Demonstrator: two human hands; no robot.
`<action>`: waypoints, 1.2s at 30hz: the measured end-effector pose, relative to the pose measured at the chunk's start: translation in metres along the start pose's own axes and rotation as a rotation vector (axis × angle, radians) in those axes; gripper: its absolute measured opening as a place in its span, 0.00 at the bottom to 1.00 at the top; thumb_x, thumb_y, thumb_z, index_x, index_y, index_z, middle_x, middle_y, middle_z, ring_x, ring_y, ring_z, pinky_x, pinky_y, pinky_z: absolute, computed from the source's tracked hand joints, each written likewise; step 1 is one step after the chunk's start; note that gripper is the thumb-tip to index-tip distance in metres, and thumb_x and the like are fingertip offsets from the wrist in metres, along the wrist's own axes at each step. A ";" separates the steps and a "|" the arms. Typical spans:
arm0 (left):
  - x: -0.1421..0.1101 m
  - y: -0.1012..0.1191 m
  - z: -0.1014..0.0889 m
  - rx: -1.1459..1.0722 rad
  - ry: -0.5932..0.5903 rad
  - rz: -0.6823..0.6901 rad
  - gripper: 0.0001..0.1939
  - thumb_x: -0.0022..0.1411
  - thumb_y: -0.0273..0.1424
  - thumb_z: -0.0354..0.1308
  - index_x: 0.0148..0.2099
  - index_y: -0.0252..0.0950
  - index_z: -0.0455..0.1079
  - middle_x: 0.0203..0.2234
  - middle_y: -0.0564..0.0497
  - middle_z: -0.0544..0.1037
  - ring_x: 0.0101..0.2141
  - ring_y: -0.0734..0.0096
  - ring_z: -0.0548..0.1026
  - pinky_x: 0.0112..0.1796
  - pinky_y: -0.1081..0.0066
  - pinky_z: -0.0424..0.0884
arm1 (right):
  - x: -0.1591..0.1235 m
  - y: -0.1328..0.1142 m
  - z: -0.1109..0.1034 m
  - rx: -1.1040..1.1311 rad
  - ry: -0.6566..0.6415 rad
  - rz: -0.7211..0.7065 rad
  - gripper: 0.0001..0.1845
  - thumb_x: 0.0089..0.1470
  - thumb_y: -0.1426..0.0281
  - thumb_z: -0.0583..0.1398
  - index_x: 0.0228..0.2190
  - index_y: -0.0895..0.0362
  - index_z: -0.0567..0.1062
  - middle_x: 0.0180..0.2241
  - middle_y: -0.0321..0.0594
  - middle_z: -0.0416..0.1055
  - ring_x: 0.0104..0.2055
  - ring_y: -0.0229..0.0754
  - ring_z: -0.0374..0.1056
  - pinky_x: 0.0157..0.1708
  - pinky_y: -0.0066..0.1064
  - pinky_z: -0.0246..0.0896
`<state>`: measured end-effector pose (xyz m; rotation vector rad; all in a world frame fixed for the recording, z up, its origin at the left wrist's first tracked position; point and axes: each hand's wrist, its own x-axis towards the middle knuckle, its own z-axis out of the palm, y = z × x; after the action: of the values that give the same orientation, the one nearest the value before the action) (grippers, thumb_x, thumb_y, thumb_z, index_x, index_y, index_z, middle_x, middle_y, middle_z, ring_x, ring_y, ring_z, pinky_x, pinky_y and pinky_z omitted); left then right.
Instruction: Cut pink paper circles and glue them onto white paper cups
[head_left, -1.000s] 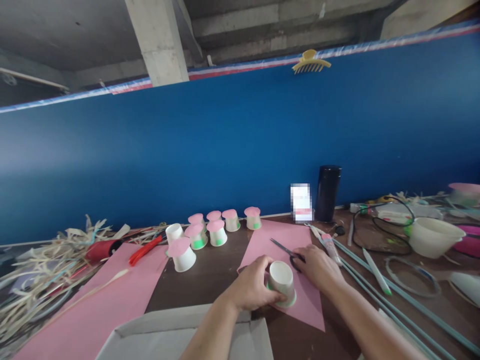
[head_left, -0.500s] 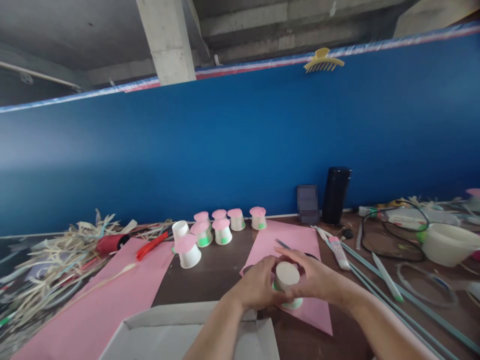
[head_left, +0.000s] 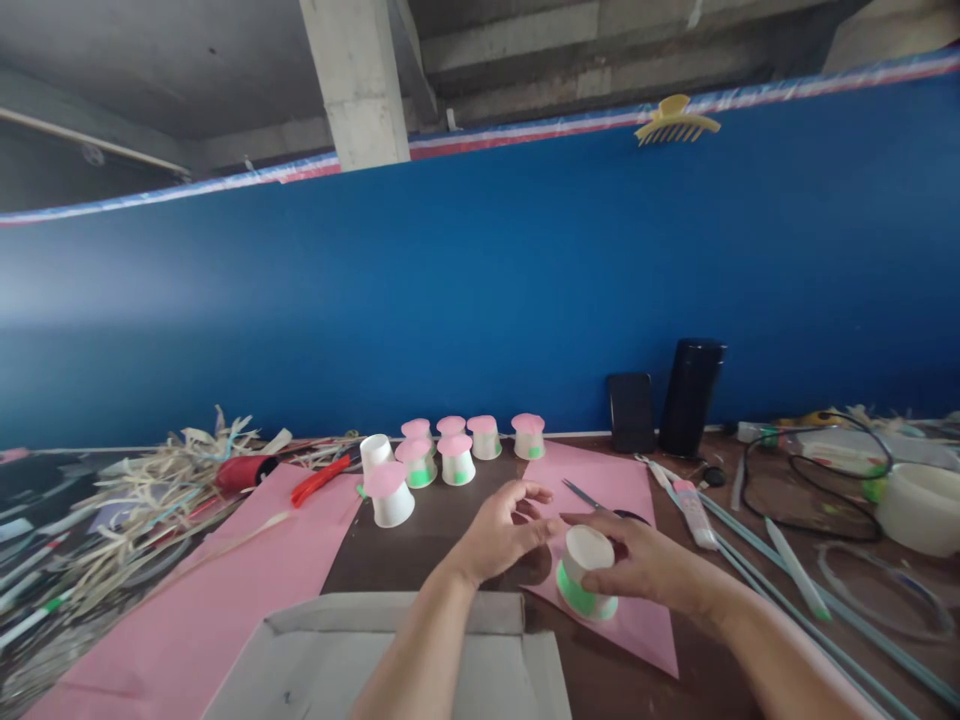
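The right hand (head_left: 649, 568) curls around an upturned cup (head_left: 577, 572) on pink paper (head_left: 641, 635); the left hand (head_left: 496, 535), loosely spread and empty, hovers just beside it. Scissors (head_left: 581, 494) lie beyond the right hand.

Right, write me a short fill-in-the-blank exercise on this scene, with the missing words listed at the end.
The hand on the upturned cup is the person's ____ one.
The cup's side bears a patch of ____.
The tool lying on the pink sheet is a pair of ____.
The clip on the blue partition is ____ in colour.

Missing words: right; green; scissors; yellow.
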<state>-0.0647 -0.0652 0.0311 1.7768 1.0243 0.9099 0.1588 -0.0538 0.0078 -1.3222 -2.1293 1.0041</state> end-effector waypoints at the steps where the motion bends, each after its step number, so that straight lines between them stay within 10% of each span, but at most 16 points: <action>1: 0.000 0.002 0.003 0.028 0.011 0.028 0.28 0.53 0.48 0.59 0.51 0.37 0.67 0.47 0.45 0.69 0.43 0.66 0.69 0.44 0.68 0.66 | 0.000 0.000 0.000 -0.020 0.002 0.017 0.35 0.39 0.61 0.65 0.52 0.49 0.68 0.42 0.41 0.73 0.37 0.46 0.68 0.37 0.32 0.64; 12: 0.004 0.005 0.037 0.260 -0.056 0.138 0.23 0.52 0.45 0.60 0.50 0.45 0.71 0.43 0.50 0.71 0.45 0.64 0.67 0.47 0.70 0.62 | -0.006 0.007 -0.021 0.094 -0.142 -0.062 0.36 0.35 0.63 0.69 0.50 0.54 0.70 0.41 0.38 0.75 0.40 0.44 0.70 0.35 0.27 0.64; 17: 0.005 0.002 0.038 0.271 -0.032 0.090 0.21 0.50 0.42 0.62 0.48 0.46 0.73 0.43 0.52 0.72 0.46 0.63 0.67 0.49 0.68 0.62 | 0.023 0.020 -0.057 -0.026 0.380 0.090 0.29 0.54 0.58 0.55 0.54 0.58 0.65 0.50 0.47 0.70 0.43 0.46 0.72 0.34 0.30 0.68; 21: 0.005 0.001 0.038 0.236 -0.041 0.073 0.22 0.50 0.41 0.63 0.48 0.45 0.72 0.44 0.52 0.71 0.45 0.63 0.68 0.48 0.69 0.63 | 0.061 0.033 -0.075 -0.192 0.556 0.155 0.22 0.57 0.65 0.53 0.52 0.58 0.67 0.52 0.49 0.67 0.52 0.48 0.65 0.47 0.36 0.63; 36: 0.005 0.003 0.034 0.235 -0.080 0.044 0.23 0.49 0.42 0.63 0.49 0.50 0.71 0.43 0.54 0.71 0.44 0.64 0.68 0.46 0.71 0.62 | 0.116 0.082 -0.079 -0.508 0.551 0.274 0.16 0.58 0.66 0.57 0.47 0.56 0.69 0.50 0.43 0.66 0.46 0.45 0.67 0.44 0.43 0.65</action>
<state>-0.0321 -0.0723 0.0223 2.0206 1.0794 0.7629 0.2081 0.1006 -0.0054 -1.8992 -1.8492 0.1238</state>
